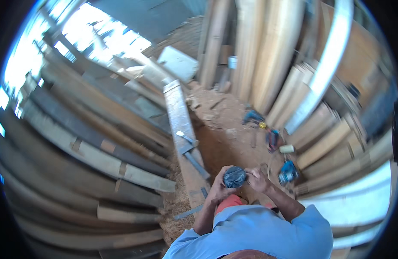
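Observation:
Close in front of my body, my left hand (219, 188) is wrapped round a round bundle in crinkled dark plastic (234, 177). What lies inside it cannot be made out. My right hand (257, 180) is at the bundle's right edge, its fingers closed in a pinch there; they seem to grip the plastic, though blur hides the detail. Left of my hands runs a long narrow board (178, 113). On it rest a hammer-like tool with a pale head (186, 138) and a blue-grey bar (197, 165).
Stacked planks (100, 151) fill the left side. Tall boards (268, 47) lean at the back. On the dusty floor (218, 125) to the right lie a teal drill (253, 116), a red-and-blue tool (272, 140), a pale cylinder (287, 149) and a teal power tool (288, 172).

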`<state>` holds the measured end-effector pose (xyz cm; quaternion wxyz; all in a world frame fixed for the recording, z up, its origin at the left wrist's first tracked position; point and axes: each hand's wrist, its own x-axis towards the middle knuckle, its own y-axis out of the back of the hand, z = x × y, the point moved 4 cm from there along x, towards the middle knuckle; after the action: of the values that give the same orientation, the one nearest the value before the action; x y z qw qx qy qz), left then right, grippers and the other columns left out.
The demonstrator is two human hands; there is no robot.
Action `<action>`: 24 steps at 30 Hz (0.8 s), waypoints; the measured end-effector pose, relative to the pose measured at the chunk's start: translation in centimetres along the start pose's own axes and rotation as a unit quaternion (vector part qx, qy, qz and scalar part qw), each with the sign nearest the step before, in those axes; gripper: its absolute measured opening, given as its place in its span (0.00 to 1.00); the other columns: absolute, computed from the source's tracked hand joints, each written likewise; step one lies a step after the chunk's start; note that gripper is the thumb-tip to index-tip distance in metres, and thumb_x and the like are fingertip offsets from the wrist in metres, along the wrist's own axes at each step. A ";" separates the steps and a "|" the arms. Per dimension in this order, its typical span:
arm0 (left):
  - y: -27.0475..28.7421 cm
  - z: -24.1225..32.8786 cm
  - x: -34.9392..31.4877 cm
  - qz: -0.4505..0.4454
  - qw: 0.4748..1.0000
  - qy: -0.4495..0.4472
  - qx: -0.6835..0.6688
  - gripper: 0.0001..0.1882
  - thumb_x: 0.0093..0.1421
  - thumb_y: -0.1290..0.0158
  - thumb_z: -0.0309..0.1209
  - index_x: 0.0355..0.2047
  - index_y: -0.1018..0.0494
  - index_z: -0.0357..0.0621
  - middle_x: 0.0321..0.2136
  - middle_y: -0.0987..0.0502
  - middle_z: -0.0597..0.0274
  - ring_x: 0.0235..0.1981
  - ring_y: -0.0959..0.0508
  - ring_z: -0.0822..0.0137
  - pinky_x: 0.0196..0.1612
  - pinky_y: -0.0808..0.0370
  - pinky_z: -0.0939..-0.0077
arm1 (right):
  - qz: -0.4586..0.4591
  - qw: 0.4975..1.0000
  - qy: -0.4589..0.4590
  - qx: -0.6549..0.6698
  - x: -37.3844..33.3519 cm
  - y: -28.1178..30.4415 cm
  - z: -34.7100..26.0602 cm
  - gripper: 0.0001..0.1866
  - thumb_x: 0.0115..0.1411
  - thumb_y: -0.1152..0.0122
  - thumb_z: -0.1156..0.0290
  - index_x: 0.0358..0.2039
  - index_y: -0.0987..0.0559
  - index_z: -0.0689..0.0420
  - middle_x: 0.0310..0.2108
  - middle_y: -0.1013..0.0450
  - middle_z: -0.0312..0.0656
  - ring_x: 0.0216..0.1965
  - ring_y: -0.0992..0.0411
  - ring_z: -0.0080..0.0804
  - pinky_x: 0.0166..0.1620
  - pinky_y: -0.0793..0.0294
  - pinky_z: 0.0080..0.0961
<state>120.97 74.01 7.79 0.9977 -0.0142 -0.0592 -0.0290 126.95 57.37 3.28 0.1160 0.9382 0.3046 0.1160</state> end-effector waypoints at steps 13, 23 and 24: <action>-9.0 1.9 -1.1 -0.146 0.982 -0.024 0.119 0.46 0.43 0.24 0.33 0.60 0.36 0.40 0.54 0.26 0.54 0.54 0.24 0.59 0.60 0.29 0.65 | 0.053 0.744 -0.218 0.629 -10.0 0.1 2.9 0.14 0.69 0.45 0.58 0.34 0.19 0.53 0.24 0.23 0.33 0.22 0.28 0.21 0.29 0.28 0.23; -8.3 -0.4 -5.1 -0.215 0.962 0.050 0.163 0.39 0.41 0.24 0.29 0.49 0.36 0.44 0.45 0.24 0.58 0.46 0.22 0.67 0.50 0.24 0.69 | -0.045 0.878 -0.190 0.436 -14.4 -1.3 1.7 0.12 0.69 0.42 0.63 0.31 0.20 0.55 0.22 0.27 0.31 0.20 0.31 0.19 0.25 0.33 0.20; -8.4 -0.5 -5.6 -0.204 0.959 0.056 0.189 0.37 0.42 0.26 0.29 0.49 0.36 0.43 0.44 0.23 0.58 0.46 0.22 0.67 0.50 0.24 0.69 | -0.031 0.891 -0.196 0.407 -14.7 -1.5 1.7 0.11 0.69 0.44 0.66 0.33 0.20 0.57 0.22 0.26 0.32 0.21 0.30 0.19 0.26 0.31 0.20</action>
<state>114.97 65.88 6.79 0.9570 0.1884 -0.0093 -0.2205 115.03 49.47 -0.97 -0.2152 0.8969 0.3252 -0.2084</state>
